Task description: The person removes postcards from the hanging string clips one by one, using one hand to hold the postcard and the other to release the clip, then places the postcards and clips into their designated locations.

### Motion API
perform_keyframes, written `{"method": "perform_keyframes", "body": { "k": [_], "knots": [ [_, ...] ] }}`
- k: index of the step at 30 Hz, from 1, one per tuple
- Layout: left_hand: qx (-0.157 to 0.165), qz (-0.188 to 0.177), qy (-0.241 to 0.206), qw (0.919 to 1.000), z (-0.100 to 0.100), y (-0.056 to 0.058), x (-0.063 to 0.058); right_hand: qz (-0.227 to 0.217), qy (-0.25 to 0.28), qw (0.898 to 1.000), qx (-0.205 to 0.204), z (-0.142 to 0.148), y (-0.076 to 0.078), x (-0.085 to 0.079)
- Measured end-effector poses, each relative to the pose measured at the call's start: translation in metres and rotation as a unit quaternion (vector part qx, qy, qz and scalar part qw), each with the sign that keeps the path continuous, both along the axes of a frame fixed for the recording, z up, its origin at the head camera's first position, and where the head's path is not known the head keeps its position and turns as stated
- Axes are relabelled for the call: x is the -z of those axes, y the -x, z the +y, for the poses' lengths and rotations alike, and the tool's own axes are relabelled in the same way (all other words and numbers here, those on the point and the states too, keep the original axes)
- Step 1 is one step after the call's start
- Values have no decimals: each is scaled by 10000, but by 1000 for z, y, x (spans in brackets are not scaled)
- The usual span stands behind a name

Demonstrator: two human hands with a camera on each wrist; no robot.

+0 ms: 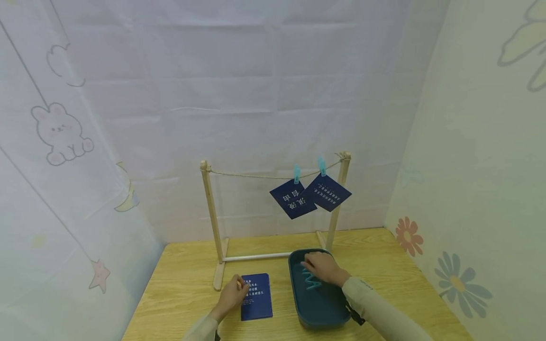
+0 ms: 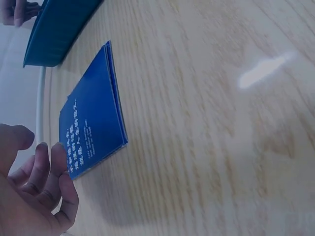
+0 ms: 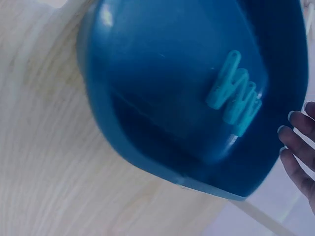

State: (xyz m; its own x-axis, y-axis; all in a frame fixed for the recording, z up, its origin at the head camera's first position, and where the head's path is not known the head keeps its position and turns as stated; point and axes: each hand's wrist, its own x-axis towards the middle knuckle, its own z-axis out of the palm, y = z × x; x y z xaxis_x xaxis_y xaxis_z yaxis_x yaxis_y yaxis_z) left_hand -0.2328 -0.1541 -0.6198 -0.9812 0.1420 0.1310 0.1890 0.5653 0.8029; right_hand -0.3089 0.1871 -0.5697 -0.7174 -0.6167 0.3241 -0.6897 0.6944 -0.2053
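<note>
My left hand (image 1: 230, 296) is at the left edge of a stack of dark blue printed cards (image 1: 259, 307), fingers loosely bent. In the left wrist view its fingertips overlap the printed edge of the cards; whether they touch is unclear. Over the far part of a dark teal plastic tray (image 1: 320, 310) hovers my right hand (image 1: 326, 269), holding nothing visible. The right wrist view shows its fingers spread apart beside the tray's wall. Several light-blue clothespins (image 3: 235, 93) lie in a row on the tray floor, below that hand.
Behind, a wooden frame (image 1: 212, 213) carries a twine line (image 1: 251, 176). Two blue cards hang toward its right end, one card (image 1: 287, 196) overlapping the other card (image 1: 328, 192), each from a light-blue clothespin (image 1: 296, 174). A white rod (image 1: 258, 256) joins the frame's feet on the wooden table (image 1: 170, 284).
</note>
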Motion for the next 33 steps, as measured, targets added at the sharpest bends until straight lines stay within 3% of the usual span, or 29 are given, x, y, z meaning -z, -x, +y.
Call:
{"method": "perform_keyframes", "body": {
  "k": [11, 18, 27, 33],
  "knots": [
    [-184, 397, -303, 9986, 18, 15, -30, 1092, 790, 9906, -241, -13, 11, -32],
    [-87, 565, -432, 9974, 31, 25, -52, 1325, 1214, 9835, -215, -21, 16, -56],
    [-183, 936, -587, 9937, 49, 36, -65, 1764, 1500, 9723, -311, -27, 19, -84],
    [77, 1323, -838, 9876, 56, 38, -71, 2129, 1823, 9595, -270, -27, 22, -102]
  ]
}}
